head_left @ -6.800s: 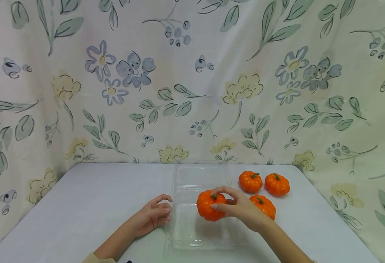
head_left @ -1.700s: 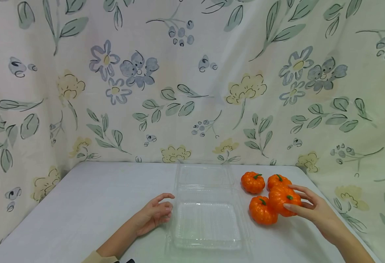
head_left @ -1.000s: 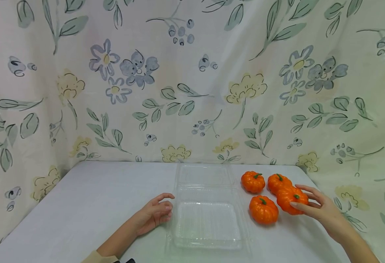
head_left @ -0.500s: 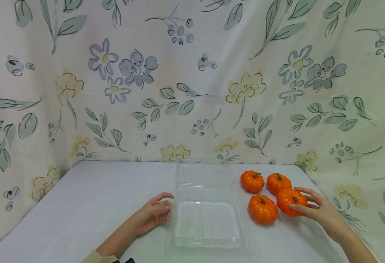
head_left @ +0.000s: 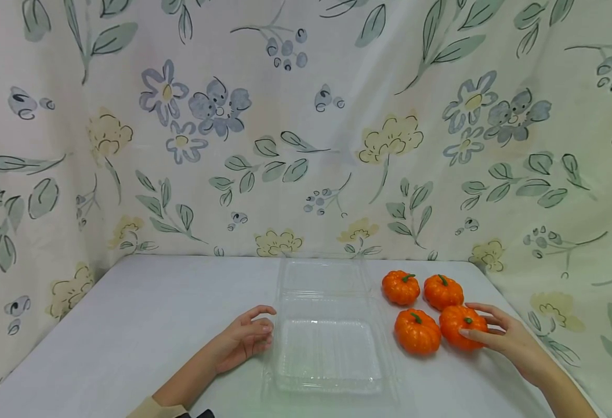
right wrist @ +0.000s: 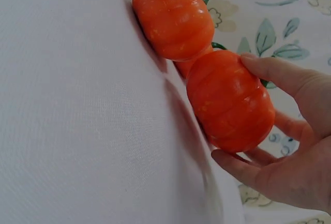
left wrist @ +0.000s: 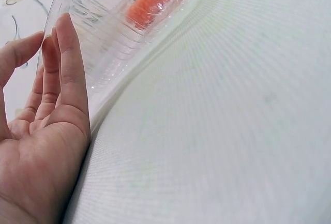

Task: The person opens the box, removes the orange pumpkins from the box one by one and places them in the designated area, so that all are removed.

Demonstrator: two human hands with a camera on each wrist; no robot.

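My right hand (head_left: 511,337) holds a small orange pumpkin (head_left: 457,331) with a green stem, thumb on the near side and fingers on the far side. In the right wrist view this ribbed pumpkin (right wrist: 230,102) sits low at the white table, its underside near the cloth. Three more pumpkins stand close by: one to its left (head_left: 417,332), one behind it (head_left: 443,291) and one at the back left (head_left: 400,288). My left hand (head_left: 243,339) rests on its side, fingers loosely bent, right by the left edge of a clear plastic box (head_left: 332,354).
The box's lid (head_left: 323,278) lies folded back toward the rear. A floral curtain (head_left: 306,145) hangs behind the white table (head_left: 180,302) and at its sides. In the left wrist view, orange pumpkins (left wrist: 150,4) show through the box's clear wall.
The right hand has carried the pumpkin from over the box to the right, then lowered it beside the other pumpkins. The left hand has stayed by the box.
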